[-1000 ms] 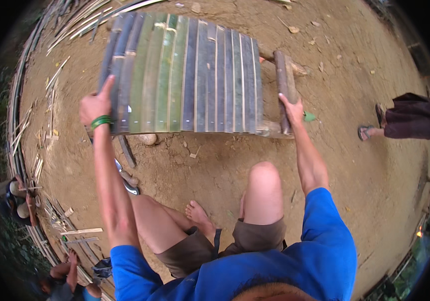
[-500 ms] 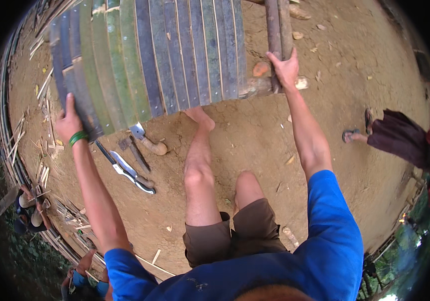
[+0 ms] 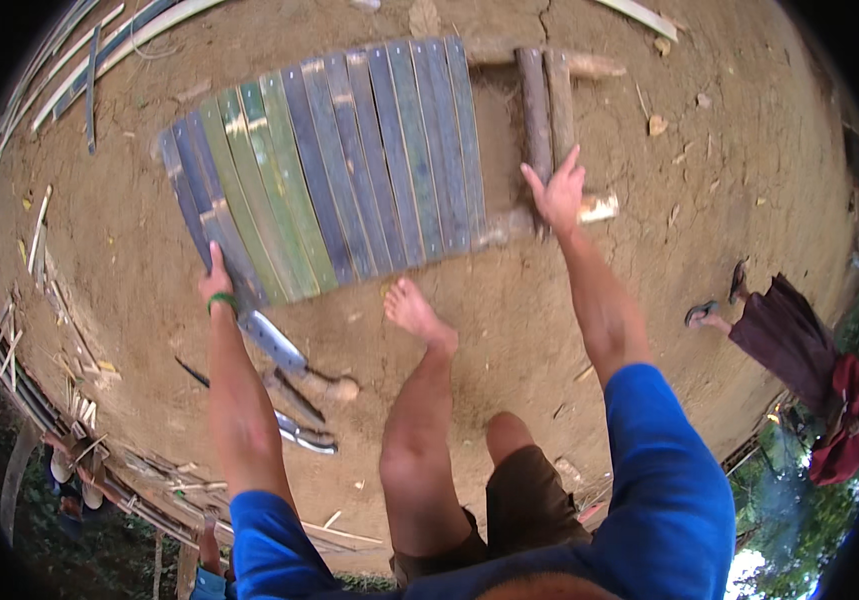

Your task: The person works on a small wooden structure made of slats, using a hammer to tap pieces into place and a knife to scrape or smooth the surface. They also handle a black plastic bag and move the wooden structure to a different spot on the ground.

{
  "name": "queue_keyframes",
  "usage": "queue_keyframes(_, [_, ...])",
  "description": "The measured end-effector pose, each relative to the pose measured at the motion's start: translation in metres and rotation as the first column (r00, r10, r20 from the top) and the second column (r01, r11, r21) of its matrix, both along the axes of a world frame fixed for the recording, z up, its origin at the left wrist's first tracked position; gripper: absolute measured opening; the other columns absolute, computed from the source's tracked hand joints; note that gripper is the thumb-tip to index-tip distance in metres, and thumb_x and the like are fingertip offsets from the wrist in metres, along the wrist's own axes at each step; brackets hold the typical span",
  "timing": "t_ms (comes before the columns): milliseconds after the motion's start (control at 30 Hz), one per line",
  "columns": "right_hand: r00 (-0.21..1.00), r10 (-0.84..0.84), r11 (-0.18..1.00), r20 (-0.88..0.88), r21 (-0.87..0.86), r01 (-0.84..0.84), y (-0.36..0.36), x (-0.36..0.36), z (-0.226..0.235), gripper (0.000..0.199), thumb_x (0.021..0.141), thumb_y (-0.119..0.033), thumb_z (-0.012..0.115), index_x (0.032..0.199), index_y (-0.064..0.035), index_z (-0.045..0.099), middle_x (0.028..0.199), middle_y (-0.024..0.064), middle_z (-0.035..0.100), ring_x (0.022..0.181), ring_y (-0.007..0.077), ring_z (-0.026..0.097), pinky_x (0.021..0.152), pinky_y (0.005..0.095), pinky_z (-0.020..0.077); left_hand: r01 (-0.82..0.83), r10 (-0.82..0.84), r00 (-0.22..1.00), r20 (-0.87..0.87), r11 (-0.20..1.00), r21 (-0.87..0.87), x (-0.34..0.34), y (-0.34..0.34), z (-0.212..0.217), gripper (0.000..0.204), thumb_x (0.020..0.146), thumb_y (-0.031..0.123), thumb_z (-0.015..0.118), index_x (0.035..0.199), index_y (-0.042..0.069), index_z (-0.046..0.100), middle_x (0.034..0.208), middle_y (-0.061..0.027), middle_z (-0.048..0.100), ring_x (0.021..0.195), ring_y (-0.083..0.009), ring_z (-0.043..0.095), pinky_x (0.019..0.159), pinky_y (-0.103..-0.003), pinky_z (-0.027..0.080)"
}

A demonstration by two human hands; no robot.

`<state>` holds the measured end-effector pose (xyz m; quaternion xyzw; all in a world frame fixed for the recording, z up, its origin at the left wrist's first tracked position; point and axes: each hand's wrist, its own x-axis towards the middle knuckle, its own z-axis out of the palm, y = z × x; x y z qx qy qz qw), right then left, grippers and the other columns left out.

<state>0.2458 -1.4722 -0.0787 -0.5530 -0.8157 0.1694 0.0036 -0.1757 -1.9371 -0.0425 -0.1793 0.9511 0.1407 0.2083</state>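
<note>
A panel of green and dark bamboo slats (image 3: 349, 165) lies flat, at or close to the ground, in front of me. My left hand (image 3: 216, 280) holds its near left corner, thumb on top and the other fingers hidden. Two round wooden poles (image 3: 533, 110) run side by side at the panel's right, across a crosspiece (image 3: 599, 208) that extends from beneath the slats. On these poles rests my right hand (image 3: 557, 195), its thumb and fingers spread. Beside my left forearm lie a broad blade with a wooden handle (image 3: 332, 386), a dark-headed tool (image 3: 294, 397) and a knife (image 3: 304, 435).
My bare foot (image 3: 414, 308) is by the panel's near edge. Long split strips (image 3: 99, 70) lie at the far left, another strip (image 3: 639, 18) at the far right. At the right stands a person in a dark wrap (image 3: 784, 325); other people are at the lower left.
The panel and poles have come down from a raised position and now lie lower and flatter. My right hand's fingers have loosened from around the poles. My left hand keeps the corner.
</note>
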Motion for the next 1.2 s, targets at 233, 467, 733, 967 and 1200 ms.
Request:
queue_keyframes(233, [0.997, -0.046, 0.994, 0.054, 0.104, 0.040, 0.000, -0.018, 0.009, 0.110, 0.081, -0.064, 0.068, 0.154, 0.0031, 0.020, 0.112, 0.0250, 0.049, 0.100, 0.0425, 0.052, 0.088, 0.0490, 0.0470, -0.133, 0.134, 0.991, 0.003, 0.989, 0.069, -0.011, -0.003, -0.004, 0.109, 0.070, 0.080, 0.068, 0.128, -0.011, 0.057, 0.130, -0.0289, 0.059, 0.117, -0.0329, 0.060, 0.105, -0.044, 0.043])
queue_keyframes(467, [0.994, -0.018, 0.976, 0.104, -0.216, 0.040, 0.021, -0.015, 0.019, 0.122, 0.077, -0.074, 0.067, 0.158, -0.0023, 0.009, 0.128, 0.0298, 0.043, 0.116, 0.0439, 0.049, 0.100, 0.0500, 0.0429, 0.285, -0.371, 0.898, -0.234, 0.899, -0.332, 0.088, 0.089, 0.082, 0.108, 0.078, 0.067, 0.071, 0.151, -0.002, 0.031, 0.138, -0.0318, 0.047, 0.128, -0.0478, 0.047, 0.108, -0.050, 0.038])
queue_keyframes(733, [0.976, 0.104, 0.713, -0.191, -0.670, -0.207, 0.177, 0.133, 0.157, 0.064, 0.094, -0.049, 0.060, 0.138, -0.0027, 0.054, 0.136, 0.0269, 0.055, 0.128, 0.0379, 0.053, 0.105, 0.0430, 0.0427, 0.349, -0.378, 0.910, 0.172, 0.920, 0.179, 0.391, 0.170, 0.301, 0.075, 0.085, 0.054, 0.071, 0.135, -0.001, 0.056, 0.135, -0.0310, 0.054, 0.128, -0.0442, 0.051, 0.107, -0.048, 0.040])
queue_keyframes(967, [0.989, 0.150, 0.775, 0.004, -0.621, -0.115, 0.348, 0.456, 0.339, 0.028, 0.088, -0.026, 0.064, 0.080, -0.0003, 0.071, 0.071, 0.0084, 0.069, 0.065, 0.0172, 0.064, 0.062, 0.0351, 0.0509, -0.075, 0.083, 0.594, 0.800, 0.996, -0.048, 0.569, 0.187, 0.485, 0.063, 0.089, 0.061, 0.061, 0.126, 0.010, 0.061, 0.116, -0.0120, 0.066, 0.106, -0.0290, 0.063, 0.098, -0.049, 0.047])
queue_keyframes(1200, [0.798, -0.590, 0.477, 0.122, -0.745, 0.466, 0.517, 0.666, 0.494, 0.022, 0.094, -0.024, 0.065, 0.083, -0.0052, 0.065, 0.068, 0.0046, 0.066, 0.051, 0.0142, 0.058, 0.045, 0.0244, 0.0437, -0.420, 0.309, 0.341, 0.888, 0.895, -0.150, 0.599, 0.248, 0.512, 0.072, 0.091, 0.061, 0.057, 0.147, 0.019, 0.041, 0.144, -0.0108, 0.053, 0.127, -0.0269, 0.056, 0.102, -0.061, 0.042])
